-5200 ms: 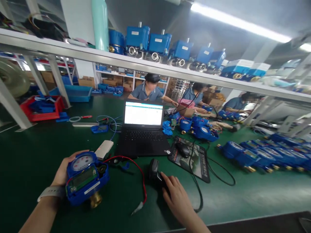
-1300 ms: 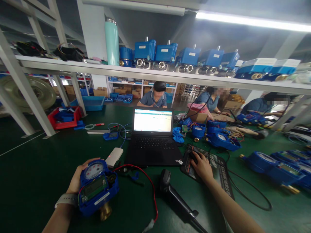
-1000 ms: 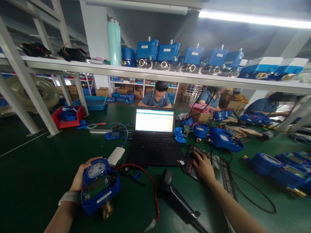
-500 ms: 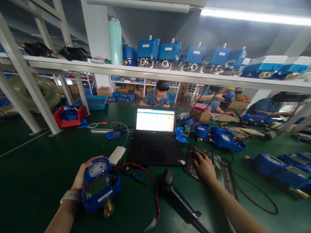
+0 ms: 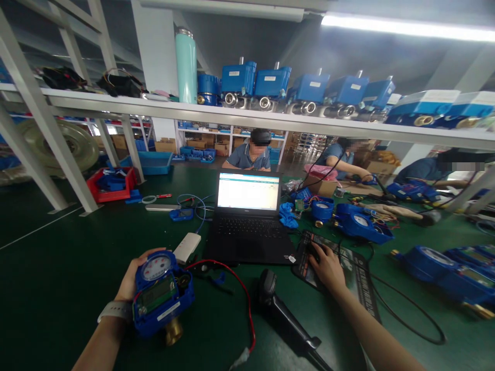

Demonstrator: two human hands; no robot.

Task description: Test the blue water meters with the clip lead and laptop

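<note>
My left hand (image 5: 130,275) is wrapped round the far left side of a blue water meter (image 5: 164,299), tilted up with its round dial, display window and brass fitting showing; most of the fingers are behind it. A white box (image 5: 187,247) lies just beyond, and a red cable (image 5: 247,299) curves to the right of it. My right hand (image 5: 328,265) rests closed over a black computer mouse (image 5: 316,250) on a patterned mouse pad (image 5: 358,281). Between my hands stands an open laptop (image 5: 247,232) with a lit screen. A black barcode scanner (image 5: 284,317) lies in front of it.
Several blue meters (image 5: 436,265) lie on the right of the green table (image 5: 58,288). At the left is a red bin (image 5: 110,188) of blue parts. Overhead runs a shelf (image 5: 247,114) with meters and a green flask (image 5: 186,67). Co-workers sit across the table.
My hands stay in place on the meter and the mouse. A light on the white box no longer shows. The co-worker at the right back has lowered a blue part toward the table.
</note>
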